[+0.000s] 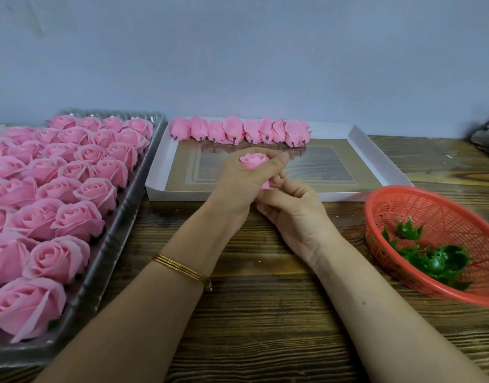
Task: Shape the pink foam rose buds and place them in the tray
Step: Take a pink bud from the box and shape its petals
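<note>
Head view, my findings as I watch over the link: the left hand (237, 183) grips one pink foam rose bud (253, 160), fingers curled round it and its spiral top facing up. The right hand (293, 211) sits just below and touching the left. Its fingertips pinch the pink underside of the same bud, and its other fingers are curled. Both hands hover above the near edge of the white cardboard tray (381, 158), which lies at the far middle of the wooden table (265, 299).

A row of shaped buds (237, 129) lies along the tray's far edge, stems pointing towards me. A clear plastic tray (113, 239) packed with open pink roses (80, 219) fills the table's left edge. A red plastic basket (431, 214) stands at the right edge, holding green calyx pieces (436, 261). Gold bangles (182, 268) circle the left wrist.
</note>
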### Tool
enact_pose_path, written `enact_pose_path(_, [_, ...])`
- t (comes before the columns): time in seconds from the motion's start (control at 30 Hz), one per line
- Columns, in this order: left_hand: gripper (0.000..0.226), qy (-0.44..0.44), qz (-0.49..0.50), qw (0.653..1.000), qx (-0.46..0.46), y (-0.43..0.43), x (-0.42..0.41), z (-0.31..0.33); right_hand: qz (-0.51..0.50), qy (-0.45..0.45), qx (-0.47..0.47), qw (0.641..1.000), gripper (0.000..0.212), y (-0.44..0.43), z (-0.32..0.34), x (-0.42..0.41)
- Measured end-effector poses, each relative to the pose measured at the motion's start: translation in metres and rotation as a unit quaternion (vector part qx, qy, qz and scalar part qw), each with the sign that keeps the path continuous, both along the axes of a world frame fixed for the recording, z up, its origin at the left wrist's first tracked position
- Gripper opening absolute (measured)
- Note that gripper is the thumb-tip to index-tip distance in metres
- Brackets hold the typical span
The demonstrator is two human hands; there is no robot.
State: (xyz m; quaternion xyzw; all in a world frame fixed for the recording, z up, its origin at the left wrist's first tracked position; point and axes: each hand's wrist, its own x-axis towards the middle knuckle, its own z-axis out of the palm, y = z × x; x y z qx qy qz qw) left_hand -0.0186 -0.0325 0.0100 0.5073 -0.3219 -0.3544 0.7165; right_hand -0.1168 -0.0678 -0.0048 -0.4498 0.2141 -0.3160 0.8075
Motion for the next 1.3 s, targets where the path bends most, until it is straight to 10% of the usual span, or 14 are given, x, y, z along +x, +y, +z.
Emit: enact_pose_path(1.3, [0.009, -0.064, -0.079, 0.995, 0.002, 0.005, 0.003, -0.004, 0.035, 0.026, 0.014, 0.999, 0.017, -0.005, -0.002, -0.002])
